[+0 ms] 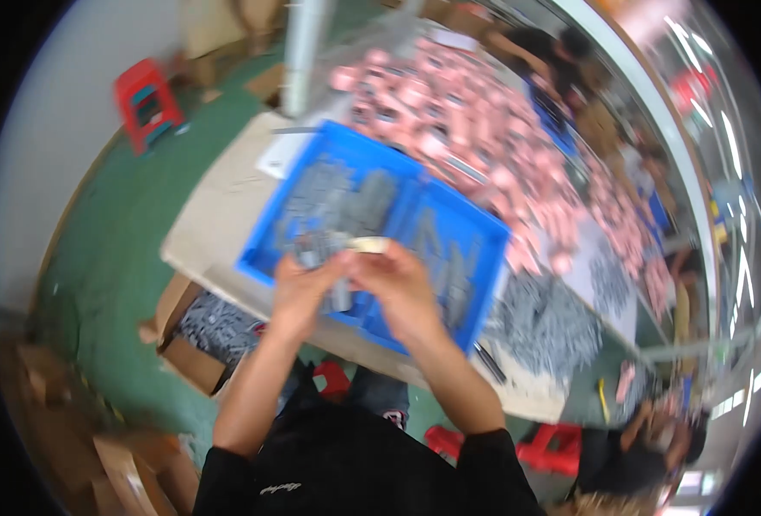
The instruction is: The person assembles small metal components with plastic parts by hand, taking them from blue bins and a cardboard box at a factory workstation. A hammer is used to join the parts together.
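My two hands meet over the near side of a blue divided tray [256, 249], blurred by motion. My left hand [303, 284] is closed, its fingertips against something grey and shiny that I cannot make out. Closed beside it, my right hand [398, 279] has a small pale yellow piece [368, 244] at its fingertips. Grey plastic parts [320, 189] lie heaped in the tray's left compartment. Longer, pointed grey parts [458, 279] lie in the right one.
Beyond the tray spreads a big pile of pink parts [458, 129]. Thin grey strips [544, 322] and a dark pen-like tool [490, 361] lie to the right. A carton [193, 365] of grey pieces stands below left; red stools [146, 103] and co-workers [638, 456] are around.
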Demonstrator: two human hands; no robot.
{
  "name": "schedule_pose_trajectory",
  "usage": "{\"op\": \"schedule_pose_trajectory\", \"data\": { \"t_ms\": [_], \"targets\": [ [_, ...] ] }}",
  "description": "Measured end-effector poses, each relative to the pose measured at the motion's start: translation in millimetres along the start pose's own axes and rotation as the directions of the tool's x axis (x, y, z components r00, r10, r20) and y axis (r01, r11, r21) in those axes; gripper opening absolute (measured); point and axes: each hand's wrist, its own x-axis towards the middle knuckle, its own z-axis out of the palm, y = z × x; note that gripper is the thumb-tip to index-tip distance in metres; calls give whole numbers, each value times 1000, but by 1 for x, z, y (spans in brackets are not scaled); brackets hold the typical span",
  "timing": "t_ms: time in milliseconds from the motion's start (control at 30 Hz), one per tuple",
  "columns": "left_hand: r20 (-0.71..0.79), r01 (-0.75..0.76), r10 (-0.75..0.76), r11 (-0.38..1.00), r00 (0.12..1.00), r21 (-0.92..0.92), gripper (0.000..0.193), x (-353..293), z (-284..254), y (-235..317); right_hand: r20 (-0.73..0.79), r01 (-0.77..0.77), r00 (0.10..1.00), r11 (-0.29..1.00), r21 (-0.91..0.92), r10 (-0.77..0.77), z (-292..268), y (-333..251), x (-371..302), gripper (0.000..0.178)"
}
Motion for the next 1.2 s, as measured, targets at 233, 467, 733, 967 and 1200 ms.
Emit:
{"op": "schedule_pose_trajectory", "data": {
  "t_ms": [233,467,733,967,1200],
  "targets": [
    [-18,69,-68,994,998,82,11,-4,43,-25,-104,387,837,715,-582,-537,-28,-17,-82,32],
    [337,180,-286,933,897,311,23,4,169,-38,-368,159,423,467,-870,-828,-154,33,-173,40],
    [607,-152,-468,699,642,699,35,37,314,-164,-410,-11,447,453,-892,-795,-218,109,-207,38],
    [502,-347,-493,375,711,860,53,45,370,-244,-440,32,401,492,-870,-804,-228,113,-210,36],
    [596,-436,-412,422,689,795,71,49,376,-238,-446,99,368,512,-854,-816,-228,119,-207,35]
  ]
}}
